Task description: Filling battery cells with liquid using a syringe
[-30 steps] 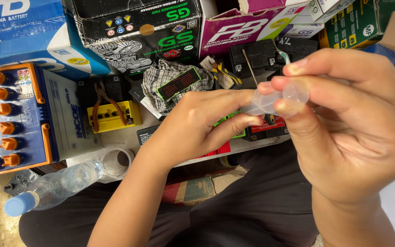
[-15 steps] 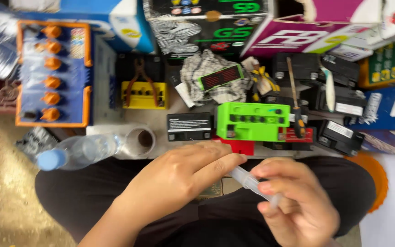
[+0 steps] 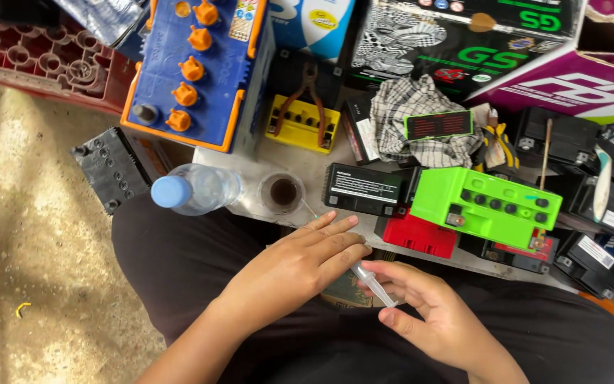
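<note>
- Your head camera looks steeply down, from close, at your left hand (image 3: 289, 274), right hand (image 3: 431, 316) and lap.
- Only this one view; it reaches the green battery (image 3: 485, 206) ahead.

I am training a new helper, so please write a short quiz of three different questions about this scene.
1. True or false: the pliers lie on the green battery.
2. Which thing do both hands hold? A) bottle B) syringe C) cloth
3. What colour is the bottle cap?

Key:
1. False; they lie on the yellow battery.
2. B; the left hand and right hand hold the clear syringe.
3. Blue.
</note>
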